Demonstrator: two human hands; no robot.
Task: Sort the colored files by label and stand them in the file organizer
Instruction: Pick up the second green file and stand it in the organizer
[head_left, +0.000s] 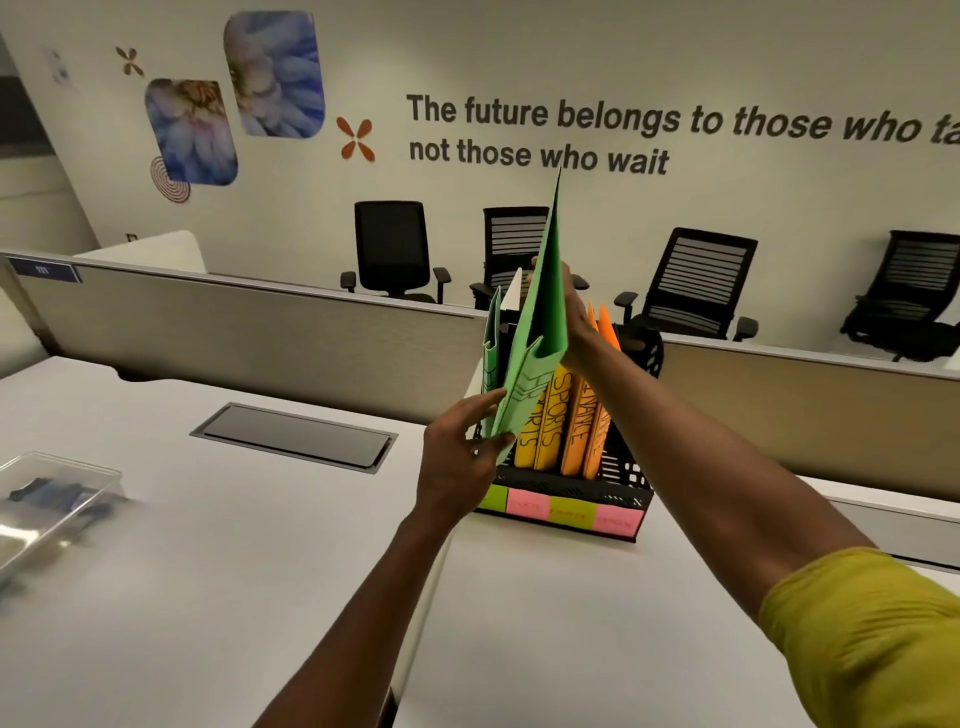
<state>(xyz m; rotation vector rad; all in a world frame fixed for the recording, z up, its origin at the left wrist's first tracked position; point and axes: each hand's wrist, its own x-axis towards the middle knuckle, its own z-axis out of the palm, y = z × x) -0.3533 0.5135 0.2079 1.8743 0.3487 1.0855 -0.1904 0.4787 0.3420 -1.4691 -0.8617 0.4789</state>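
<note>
From the head view, centre of the frame: the right hand (563, 306) gripped a green file (540, 322) near its top edge, fingers wrapped round it, the file tilted with its lower corner dipping into the left end of the black file organizer (623, 501). The left hand (462, 452) sat just below, fingers loosely spread and touching the file's lower edge. Another green file (491, 348) stood at the far left slot. Right of it, yellow files (553, 415) marked SPORTS and orange files (584, 421) stood upright. Coloured sticky labels (561, 512) lined the organizer's front. The organizer rested on the white desk (260, 571); a clear plastic tray (47, 499) sat at lower left.
</note>
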